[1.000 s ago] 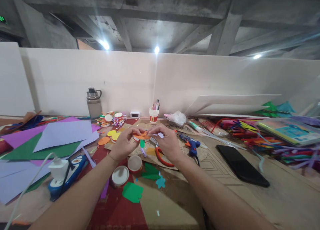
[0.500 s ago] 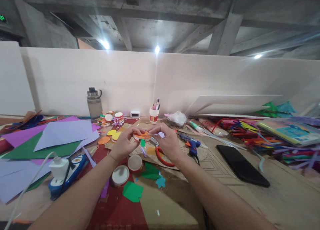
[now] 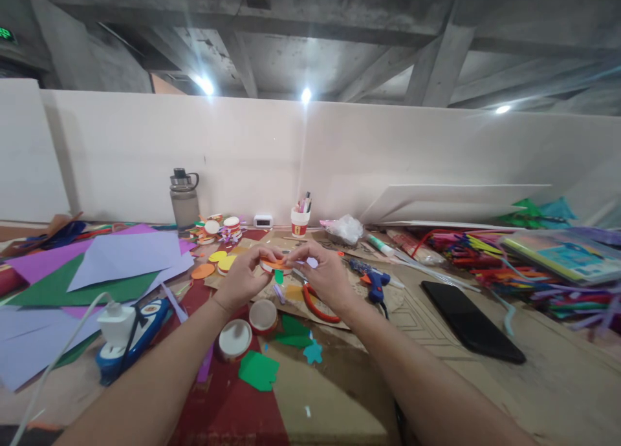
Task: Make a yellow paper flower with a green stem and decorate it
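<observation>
Between my hands is a short round paper-cup piece [image 3: 274, 265] with an orange paper top, a white side and a green tab hanging from its front. My left hand [image 3: 244, 276] grips it by the left edge, fingers closed. At its right edge, the thumb and fingers of my right hand [image 3: 324, 273] are pinched together on the orange top. Pliers with red handles [image 3: 317, 307] lie under my right hand. Nearer to me are two white-and-red cup pieces [image 3: 235, 339], a green paper cutout [image 3: 259, 370] and a blue paper flower [image 3: 313, 351].
A blue glue gun [image 3: 376, 286] and a black phone [image 3: 470, 321] lie on the right. Coloured paper sheets [image 3: 126, 258] and a blue power strip [image 3: 130, 342] are on the left. A water bottle [image 3: 184, 203] and a pen cup [image 3: 300, 223] stand along the back wall.
The orange top looks flatter now, with my right fingertips slightly further left over it. The view has shifted very slightly; the things on the table stay in place.
</observation>
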Available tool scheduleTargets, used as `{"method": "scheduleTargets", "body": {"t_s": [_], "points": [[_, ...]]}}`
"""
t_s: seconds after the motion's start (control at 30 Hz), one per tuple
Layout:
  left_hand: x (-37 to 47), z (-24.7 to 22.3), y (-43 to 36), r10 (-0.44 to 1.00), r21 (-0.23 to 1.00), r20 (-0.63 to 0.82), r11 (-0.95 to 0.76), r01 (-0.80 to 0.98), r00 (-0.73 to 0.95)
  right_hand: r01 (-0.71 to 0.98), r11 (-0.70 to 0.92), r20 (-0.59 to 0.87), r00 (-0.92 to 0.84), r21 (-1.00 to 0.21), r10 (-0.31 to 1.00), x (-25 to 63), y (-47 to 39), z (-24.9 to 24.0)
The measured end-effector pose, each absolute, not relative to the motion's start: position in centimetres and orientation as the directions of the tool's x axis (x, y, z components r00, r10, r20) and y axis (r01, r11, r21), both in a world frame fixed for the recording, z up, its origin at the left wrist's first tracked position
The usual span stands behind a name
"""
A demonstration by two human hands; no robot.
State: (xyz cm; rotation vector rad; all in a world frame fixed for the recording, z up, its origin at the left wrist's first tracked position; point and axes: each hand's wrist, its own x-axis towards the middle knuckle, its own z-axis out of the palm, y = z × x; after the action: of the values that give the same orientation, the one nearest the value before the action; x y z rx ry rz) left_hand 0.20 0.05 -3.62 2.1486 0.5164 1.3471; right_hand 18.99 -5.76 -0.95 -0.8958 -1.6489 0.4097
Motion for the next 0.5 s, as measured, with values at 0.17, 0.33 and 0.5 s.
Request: {"method": "scheduleTargets", "body": {"t_s": [0.17,0.33,0.5], "points": [[0.15,-3.55,-0.04,0.588,0.634,0.686,-0.772,0.044,0.430,0.313,0.674,0.698,-0.044,-0.669,0.714,19.00,-5.63,-1.07],[0.10,-3.59,-0.05,0.591,0.635,0.678,-0.771,0.057,0.437,0.353,0.662,0.691,-0.055,-0.661,0.720,19.10,-5.60,-1.08],[0.08,-3.71,0.08,0.607,0.646,0.673,-0.761,0.063,0.423,0.346,0.660,0.686,-0.061,-0.667,0.725,19.06,-5.78,-0.88]]}}
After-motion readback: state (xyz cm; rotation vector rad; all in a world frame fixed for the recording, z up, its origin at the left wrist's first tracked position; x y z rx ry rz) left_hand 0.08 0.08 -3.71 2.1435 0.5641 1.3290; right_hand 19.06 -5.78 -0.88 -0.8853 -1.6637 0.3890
